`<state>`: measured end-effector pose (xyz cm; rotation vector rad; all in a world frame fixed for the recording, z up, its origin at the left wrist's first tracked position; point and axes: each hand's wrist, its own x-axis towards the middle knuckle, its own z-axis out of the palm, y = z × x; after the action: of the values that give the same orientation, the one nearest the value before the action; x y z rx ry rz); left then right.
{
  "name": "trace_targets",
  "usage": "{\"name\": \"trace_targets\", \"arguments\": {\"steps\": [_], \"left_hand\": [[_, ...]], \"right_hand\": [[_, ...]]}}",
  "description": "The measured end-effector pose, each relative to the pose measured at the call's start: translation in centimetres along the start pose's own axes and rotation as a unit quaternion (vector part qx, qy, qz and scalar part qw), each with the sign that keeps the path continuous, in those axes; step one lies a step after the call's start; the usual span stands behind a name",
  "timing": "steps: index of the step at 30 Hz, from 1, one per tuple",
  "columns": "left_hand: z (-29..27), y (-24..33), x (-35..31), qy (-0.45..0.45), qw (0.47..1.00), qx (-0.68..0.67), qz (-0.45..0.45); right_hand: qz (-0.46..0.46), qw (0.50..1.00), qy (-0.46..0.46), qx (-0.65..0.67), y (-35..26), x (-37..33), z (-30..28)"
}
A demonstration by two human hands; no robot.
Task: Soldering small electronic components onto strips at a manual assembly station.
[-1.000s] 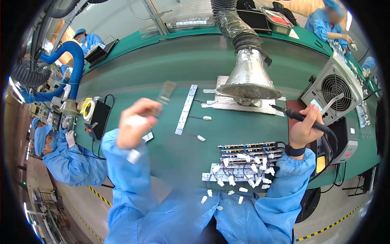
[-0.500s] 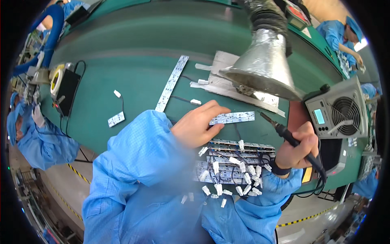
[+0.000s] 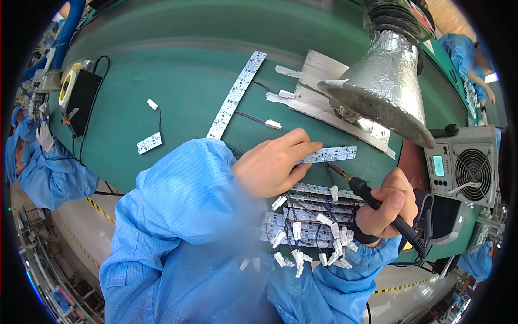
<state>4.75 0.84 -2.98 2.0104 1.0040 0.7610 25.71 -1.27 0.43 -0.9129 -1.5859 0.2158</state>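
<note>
Pinched between the thumb and fingers of my left hand [image 3: 276,163] is a short white circuit board [image 3: 337,154], its right end free. My right hand [image 3: 389,208] grips a soldering iron [image 3: 360,186], whose tip is at the board's lower edge, where a dark wire hangs. Whether the tip touches the board I cannot tell. Below lies a stack of similar circuit boards [image 3: 307,215] with dark wires and several white connectors [image 3: 337,245]. A dark band is around my right wrist.
A long circuit board strip [image 3: 236,96] lies beyond my left hand, a small wired board [image 3: 149,143] farther left. A foil-covered fume hood [image 3: 386,81] hangs over a pale plate [image 3: 318,110]. A soldering station [image 3: 463,167] stands right, a black box [image 3: 83,100] left. Co-workers sit at both sides.
The soldering iron's tip has moved left to the held board's lower edge, and my right hand has shifted slightly left and down. My head view has shifted a little. Some connectors on the stack have shifted.
</note>
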Motion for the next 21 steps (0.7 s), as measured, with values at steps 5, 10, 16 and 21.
{"name": "trace_targets", "arguments": {"steps": [5,10,16,21], "left_hand": [[0.03,0.09,-0.01,0.001,1.000,0.003,-0.002],[0.29,0.34,0.37,-0.006,1.000,0.010,-0.007],[-0.05,0.10,-0.09,0.001,1.000,0.008,0.000],[-0.05,0.35,0.14,-0.007,1.000,0.009,-0.013]], "right_hand": [[0.008,1.000,-0.016,-0.006,-0.02,0.09,0.01],[0.024,1.000,-0.003,-0.003,0.40,-0.14,-0.20],[0.004,1.000,-0.010,0.003,0.16,-0.08,0.32],[0.013,1.000,-0.007,-0.003,0.26,0.16,0.10]]}}
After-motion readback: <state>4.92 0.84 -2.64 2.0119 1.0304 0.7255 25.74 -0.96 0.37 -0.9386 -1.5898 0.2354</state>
